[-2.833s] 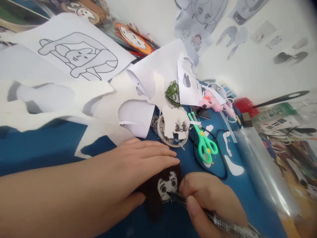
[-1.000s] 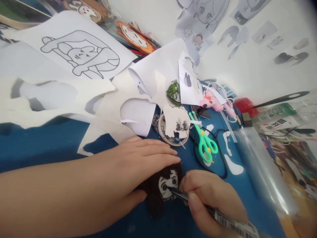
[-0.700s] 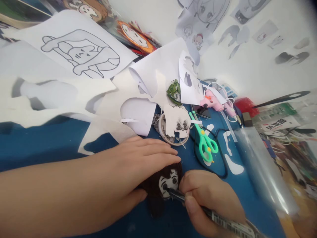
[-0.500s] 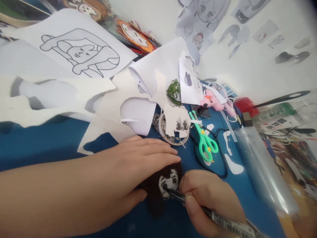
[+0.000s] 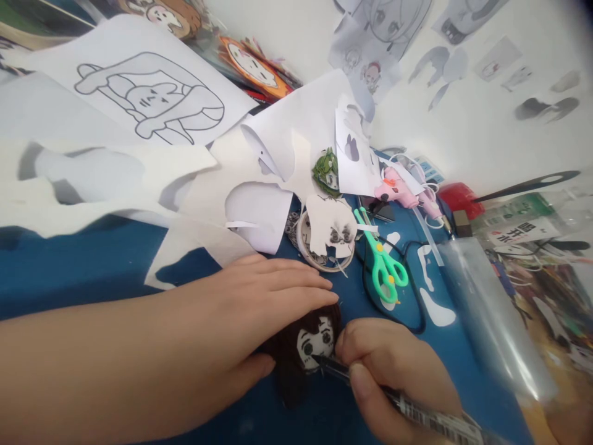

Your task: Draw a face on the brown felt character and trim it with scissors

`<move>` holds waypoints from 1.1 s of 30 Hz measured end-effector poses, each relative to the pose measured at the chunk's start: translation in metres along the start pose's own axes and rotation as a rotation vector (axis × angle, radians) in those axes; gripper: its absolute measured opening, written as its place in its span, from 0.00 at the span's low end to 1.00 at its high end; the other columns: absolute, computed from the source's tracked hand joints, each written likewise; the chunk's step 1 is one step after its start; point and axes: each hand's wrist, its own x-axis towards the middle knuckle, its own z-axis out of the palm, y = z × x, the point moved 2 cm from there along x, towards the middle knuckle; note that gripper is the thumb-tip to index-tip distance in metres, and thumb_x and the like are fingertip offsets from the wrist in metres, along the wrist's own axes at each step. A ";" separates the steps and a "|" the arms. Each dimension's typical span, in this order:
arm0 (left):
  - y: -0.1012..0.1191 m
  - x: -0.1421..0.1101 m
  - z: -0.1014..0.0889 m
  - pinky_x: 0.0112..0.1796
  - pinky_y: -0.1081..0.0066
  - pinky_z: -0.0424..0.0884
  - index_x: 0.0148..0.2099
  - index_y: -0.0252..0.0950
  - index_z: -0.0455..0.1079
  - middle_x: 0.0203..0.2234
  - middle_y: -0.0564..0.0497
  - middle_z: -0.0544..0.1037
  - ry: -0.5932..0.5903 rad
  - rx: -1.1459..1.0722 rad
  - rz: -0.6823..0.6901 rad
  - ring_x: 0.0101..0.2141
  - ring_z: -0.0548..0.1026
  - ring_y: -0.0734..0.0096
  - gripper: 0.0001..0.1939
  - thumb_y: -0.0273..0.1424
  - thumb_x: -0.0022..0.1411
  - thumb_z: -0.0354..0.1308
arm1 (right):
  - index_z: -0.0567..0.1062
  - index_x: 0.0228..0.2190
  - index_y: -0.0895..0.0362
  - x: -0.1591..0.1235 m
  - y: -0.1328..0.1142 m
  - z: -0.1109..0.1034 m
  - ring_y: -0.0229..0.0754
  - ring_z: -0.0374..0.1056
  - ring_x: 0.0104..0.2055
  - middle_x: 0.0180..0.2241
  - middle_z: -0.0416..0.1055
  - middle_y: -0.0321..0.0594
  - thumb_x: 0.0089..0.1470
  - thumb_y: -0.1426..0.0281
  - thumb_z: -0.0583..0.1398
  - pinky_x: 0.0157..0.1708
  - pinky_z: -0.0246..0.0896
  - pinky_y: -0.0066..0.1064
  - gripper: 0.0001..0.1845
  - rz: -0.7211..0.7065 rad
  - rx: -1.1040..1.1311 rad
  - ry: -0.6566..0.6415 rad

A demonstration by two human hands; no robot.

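Note:
A small felt doll head [image 5: 316, 346] with dark brown hair and a white face lies on the blue table near the bottom centre. Across its hair rests my left hand [image 5: 273, 290], fingers stretched out flat and thumb apart below, covering much of the hair. My right hand [image 5: 393, 364] is closed round a black marker pen [image 5: 336, 369]. The pen's tip is at the face, just beside the lower dark round eye; whether it touches the felt I cannot tell.
Green scissors [image 5: 386, 266] lie beyond my right hand, beside a round container [image 5: 303, 247] with a cut white face piece on it. Cut felt sheets [image 5: 199, 198] and a line drawing [image 5: 157, 68] spread behind. Further right are a pink glue gun [image 5: 401, 185] and a clear plastic roll [image 5: 500, 315].
The pen tip has shifted slightly right and down, off the lower eye, and my right thumb has moved a little with it. My left hand and the doll head have stayed put.

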 end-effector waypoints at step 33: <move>0.003 0.008 -0.025 0.59 0.62 0.55 0.62 0.63 0.41 0.63 0.68 0.50 -0.402 -0.059 -0.184 0.62 0.49 0.69 0.37 0.27 0.57 0.51 | 0.59 0.17 0.56 0.004 0.013 -0.002 0.35 0.67 0.21 0.16 0.65 0.34 0.51 0.79 0.51 0.20 0.59 0.23 0.14 0.068 0.050 0.245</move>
